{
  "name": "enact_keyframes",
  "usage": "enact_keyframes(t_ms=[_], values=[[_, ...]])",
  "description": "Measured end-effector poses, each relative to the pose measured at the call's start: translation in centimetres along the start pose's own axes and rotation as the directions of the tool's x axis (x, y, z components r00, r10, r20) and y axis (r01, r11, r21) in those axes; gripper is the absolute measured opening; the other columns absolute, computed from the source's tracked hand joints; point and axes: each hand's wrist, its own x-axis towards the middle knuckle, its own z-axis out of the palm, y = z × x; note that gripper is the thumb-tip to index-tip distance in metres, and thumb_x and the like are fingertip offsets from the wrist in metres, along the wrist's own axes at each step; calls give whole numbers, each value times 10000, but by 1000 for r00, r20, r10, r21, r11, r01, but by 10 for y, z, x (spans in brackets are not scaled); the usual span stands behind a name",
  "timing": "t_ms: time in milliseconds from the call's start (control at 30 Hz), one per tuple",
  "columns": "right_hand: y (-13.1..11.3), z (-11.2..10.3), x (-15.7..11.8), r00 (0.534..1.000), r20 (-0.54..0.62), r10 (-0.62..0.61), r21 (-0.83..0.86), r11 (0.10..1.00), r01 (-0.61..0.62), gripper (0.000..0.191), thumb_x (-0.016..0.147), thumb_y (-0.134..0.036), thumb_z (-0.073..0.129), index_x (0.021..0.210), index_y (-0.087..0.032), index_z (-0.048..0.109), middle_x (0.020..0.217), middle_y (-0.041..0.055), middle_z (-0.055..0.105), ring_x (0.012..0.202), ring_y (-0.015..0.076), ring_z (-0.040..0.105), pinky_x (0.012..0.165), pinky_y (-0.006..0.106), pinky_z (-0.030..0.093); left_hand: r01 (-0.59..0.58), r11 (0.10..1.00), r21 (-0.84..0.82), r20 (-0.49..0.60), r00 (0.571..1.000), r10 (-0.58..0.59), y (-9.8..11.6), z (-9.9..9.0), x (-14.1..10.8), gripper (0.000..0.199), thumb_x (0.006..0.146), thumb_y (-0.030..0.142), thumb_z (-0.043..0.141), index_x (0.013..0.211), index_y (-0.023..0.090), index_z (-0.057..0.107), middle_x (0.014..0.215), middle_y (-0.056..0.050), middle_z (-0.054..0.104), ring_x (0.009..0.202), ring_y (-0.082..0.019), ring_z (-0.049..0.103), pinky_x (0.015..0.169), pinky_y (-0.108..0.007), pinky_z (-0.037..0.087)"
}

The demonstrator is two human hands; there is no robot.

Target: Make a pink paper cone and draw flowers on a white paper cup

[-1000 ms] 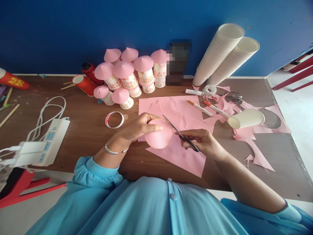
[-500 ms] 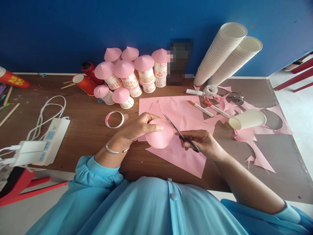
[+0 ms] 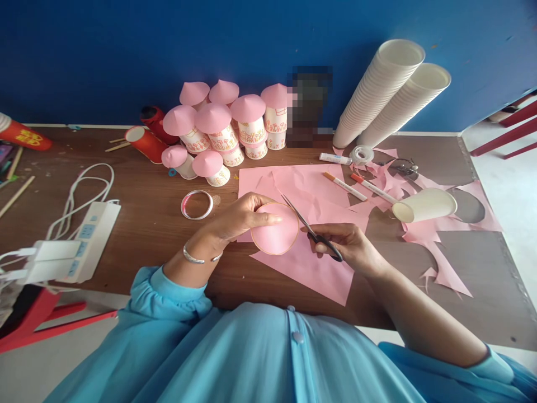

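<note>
A round pink paper disc (image 3: 275, 232) with an orange-brown edge line is pinched in my left hand (image 3: 245, 215), the thumb lying on its top face and the fingers hidden beneath. My right hand (image 3: 348, 243) holds black-handled scissors (image 3: 309, 226), their blades pointing up and left along the disc's right edge. Whether the blades touch the paper I cannot tell. Below both hands lie pink paper sheets (image 3: 323, 274) on the brown table.
Pink-roofed paper-cup houses (image 3: 213, 120) cluster at the back. Two tall cup stacks (image 3: 380, 89) lean on the blue wall. Markers (image 3: 344, 186), a tape roll (image 3: 361, 154), paper scraps (image 3: 451, 274) and a lying cup (image 3: 423, 205) are to the right. A power strip (image 3: 93, 240) sits left.
Almost nothing differs. The disc and my left hand sit a hair further right; both hands keep the same grip.
</note>
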Motion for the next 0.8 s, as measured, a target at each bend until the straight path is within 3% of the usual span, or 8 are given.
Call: enact_keyframes(t_ms=[567, 800], values=[[-1, 2, 0, 1000, -16, 6, 9, 1000, -6, 611, 691, -584, 876, 1126, -160, 808, 671, 37, 670, 573, 125, 550, 516, 274, 504, 9, 999, -48, 0, 1000, -9, -2, 0, 2, 318, 742, 412, 792, 774, 103, 727, 711, -30, 680, 655, -134, 585, 618, -238, 466], [2, 1, -1, 1000, -15, 19, 23, 1000, -19, 616, 696, -581, 877, 1136, -155, 801, 671, 33, 666, 573, 128, 556, 533, 287, 502, 15, 998, -55, -10, 1000, -16, -2, 1, 2, 307, 717, 405, 803, 724, 111, 714, 677, -19, 667, 631, -124, 564, 591, -223, 445]])
